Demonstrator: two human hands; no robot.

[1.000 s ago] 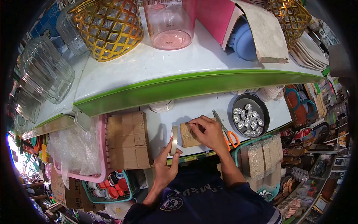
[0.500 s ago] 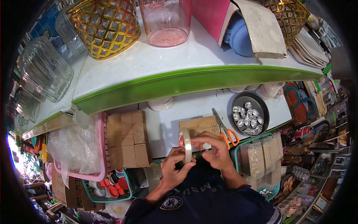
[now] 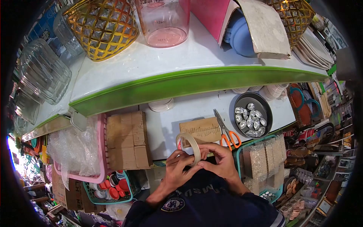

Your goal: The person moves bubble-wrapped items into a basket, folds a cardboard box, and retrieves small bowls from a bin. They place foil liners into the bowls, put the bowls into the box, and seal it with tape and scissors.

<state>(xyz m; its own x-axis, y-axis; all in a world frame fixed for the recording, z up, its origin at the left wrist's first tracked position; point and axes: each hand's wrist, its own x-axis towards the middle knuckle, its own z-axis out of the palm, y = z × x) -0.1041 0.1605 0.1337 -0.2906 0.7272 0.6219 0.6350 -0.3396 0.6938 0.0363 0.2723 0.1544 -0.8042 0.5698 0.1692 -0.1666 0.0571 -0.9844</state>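
Note:
A roll of clear tape [image 3: 196, 150] stands on edge between my hands, in front of my chest. The fingers of my left hand [image 3: 176, 169] are wrapped round its lower left side. My right hand [image 3: 220, 163] is closed in a pinch at the roll's lower right edge; whatever its fingertips hold is hidden. Just beyond the roll lies a small brown cardboard box [image 3: 202, 128] on the white lower shelf. Orange-handled scissors [image 3: 228, 137] rest beside the box, blades pointing away from me.
A dark round pan [image 3: 269, 113] holds several silver foil-like pieces. Stacked brown boxes [image 3: 128, 140] and a pink basket [image 3: 102, 151] of bubble wrap stand left. A teal basket [image 3: 240, 166] of wrapped packs is at right. The green-edged upper shelf [image 3: 196, 85] overhangs, carrying jars and gold baskets.
The tape roll has turned so its open ring shows more. My right hand has come down and in from above the roll, its fingers closing near my left hand.

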